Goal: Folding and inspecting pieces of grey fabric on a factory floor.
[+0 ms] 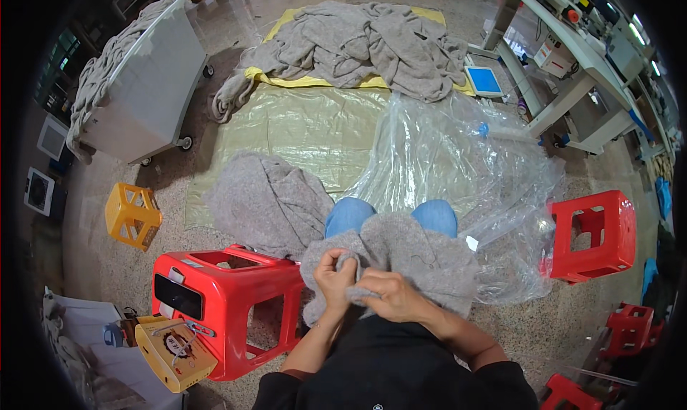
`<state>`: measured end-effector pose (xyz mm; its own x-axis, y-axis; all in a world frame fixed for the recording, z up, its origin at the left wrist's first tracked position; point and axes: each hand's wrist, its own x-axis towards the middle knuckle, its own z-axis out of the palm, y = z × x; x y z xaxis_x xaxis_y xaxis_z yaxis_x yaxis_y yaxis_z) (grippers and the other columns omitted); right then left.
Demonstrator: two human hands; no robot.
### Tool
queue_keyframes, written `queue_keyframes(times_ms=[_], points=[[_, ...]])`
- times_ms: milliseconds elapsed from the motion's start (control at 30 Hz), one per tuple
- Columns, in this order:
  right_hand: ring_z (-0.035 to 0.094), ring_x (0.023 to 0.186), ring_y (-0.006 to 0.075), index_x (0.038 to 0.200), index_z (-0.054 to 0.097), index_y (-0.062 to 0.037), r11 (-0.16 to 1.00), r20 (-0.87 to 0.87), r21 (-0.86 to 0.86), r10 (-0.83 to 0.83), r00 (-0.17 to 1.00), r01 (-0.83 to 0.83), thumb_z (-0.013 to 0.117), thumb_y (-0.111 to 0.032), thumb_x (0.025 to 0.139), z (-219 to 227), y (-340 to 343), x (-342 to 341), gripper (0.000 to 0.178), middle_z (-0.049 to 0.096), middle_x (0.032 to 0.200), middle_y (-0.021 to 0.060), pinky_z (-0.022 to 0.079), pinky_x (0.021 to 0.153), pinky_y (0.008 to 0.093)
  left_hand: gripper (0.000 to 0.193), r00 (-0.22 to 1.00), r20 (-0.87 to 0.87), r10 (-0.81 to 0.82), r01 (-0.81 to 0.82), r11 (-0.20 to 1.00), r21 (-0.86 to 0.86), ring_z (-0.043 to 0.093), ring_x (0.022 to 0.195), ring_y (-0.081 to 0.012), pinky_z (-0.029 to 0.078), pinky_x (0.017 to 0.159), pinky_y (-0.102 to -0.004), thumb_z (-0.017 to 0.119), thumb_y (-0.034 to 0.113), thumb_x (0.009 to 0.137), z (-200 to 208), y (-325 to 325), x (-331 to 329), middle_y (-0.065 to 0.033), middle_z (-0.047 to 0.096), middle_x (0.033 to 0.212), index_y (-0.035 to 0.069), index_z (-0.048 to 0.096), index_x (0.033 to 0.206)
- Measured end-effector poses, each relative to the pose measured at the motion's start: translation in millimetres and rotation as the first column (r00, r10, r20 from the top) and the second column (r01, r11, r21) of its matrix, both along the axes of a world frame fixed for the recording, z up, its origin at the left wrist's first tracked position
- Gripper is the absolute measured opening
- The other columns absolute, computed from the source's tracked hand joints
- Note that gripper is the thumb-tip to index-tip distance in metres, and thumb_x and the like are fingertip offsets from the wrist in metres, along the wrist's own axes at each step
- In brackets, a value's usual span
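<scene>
A grey-brown knitted piece [436, 263] lies bunched across my lap, over my jeans. My left hand [335, 282] pinches a raised fold of it between thumb and fingers. Close beside it, my right hand [393, 295] grips another bit of the same knit, its fingers curled. Whether a small tool or thread sits between the fingers cannot be made out. Left of my knees, a heap of similar knit fabric [268, 199] rests on the floor sheet.
A red stool [229, 288] at my left carries a black phone [178, 297] and a yellow box [175, 353] with a metal tool. Clear plastic sheeting [429, 152] spreads ahead, before a large knit pile [343, 41]. A white wheeled cart [147, 81], yellow stool [133, 215] and another red stool [595, 236] stand around.
</scene>
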<state>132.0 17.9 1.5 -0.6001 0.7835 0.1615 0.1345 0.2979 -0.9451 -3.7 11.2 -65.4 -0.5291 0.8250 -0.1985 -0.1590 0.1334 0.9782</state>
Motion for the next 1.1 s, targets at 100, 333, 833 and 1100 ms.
queue_keyframes(times_ms=[100, 333, 833, 1100], points=[[0.061, 0.075, 0.0284, 0.094, 0.063, -0.0025, 0.962, -0.18, 0.159, 0.25, 0.951, -0.223, 0.064, -0.003, 0.077, 7.1, -26.0, -23.4, 0.016, 0.057, 0.083, 0.0121, 0.048, 0.063, 0.0332, 0.012, 0.994, -0.014, 0.106, -0.104, 0.988, 0.111, 0.053, 0.071, -0.0072, 0.043, 0.068, -0.0204, 0.058, -0.005, 0.073, -3.9, 13.7, -11.0, 0.0007, 0.059, 0.078, -0.001, 0.061, 0.084], [0.059, 0.078, 0.0244, 0.101, 0.063, -0.0046, 0.974, -0.088, 0.073, 0.22, 0.971, -0.214, 0.065, 0.001, 0.076, 9.4, -14.4, -3.9, 0.025, 0.054, 0.101, 0.0121, 0.047, 0.066, 0.032, 0.014, 0.994, -0.106, -0.019, 0.045, 0.969, 0.242, 0.056, 0.079, -0.0076, 0.044, 0.073, -0.0203, 0.056, -0.007, 0.078, 17.8, 13.6, -27.0, -0.0014, 0.062, 0.084, 0.0, 0.062, 0.089], [0.055, 0.074, 0.0381, 0.095, 0.058, -0.0003, 0.996, 0.099, 0.084, -0.022, 0.995, 0.014, 0.058, 0.0, 0.078, -1.0, 6.1, -12.1, 0.017, 0.052, 0.081, 0.0153, 0.044, 0.06, 0.0415, 0.015, 0.986, -0.168, 0.008, 0.021, 0.985, 0.17, 0.051, 0.069, -0.0042, 0.041, 0.061, -0.0188, 0.059, -0.006, 0.073, 15.6, 3.3, -13.2, 0.0014, 0.059, 0.079, -0.001, 0.061, 0.086], [0.06, 0.068, 0.021, 0.105, 0.066, -0.0036, 0.865, 0.139, 0.491, -0.198, 0.97, 0.106, 0.062, 0.006, 0.071, 40.0, -14.6, 9.1, 0.035, 0.06, 0.084, 0.0091, 0.049, 0.058, 0.0293, 0.013, 0.715, 0.668, -0.206, 0.264, 0.964, 0.014, 0.057, 0.068, -0.0088, 0.045, 0.064, -0.0236, 0.059, -0.001, 0.076, 43.0, 6.0, -24.7, -0.002, 0.063, 0.08, 0.002, 0.062, 0.089]])
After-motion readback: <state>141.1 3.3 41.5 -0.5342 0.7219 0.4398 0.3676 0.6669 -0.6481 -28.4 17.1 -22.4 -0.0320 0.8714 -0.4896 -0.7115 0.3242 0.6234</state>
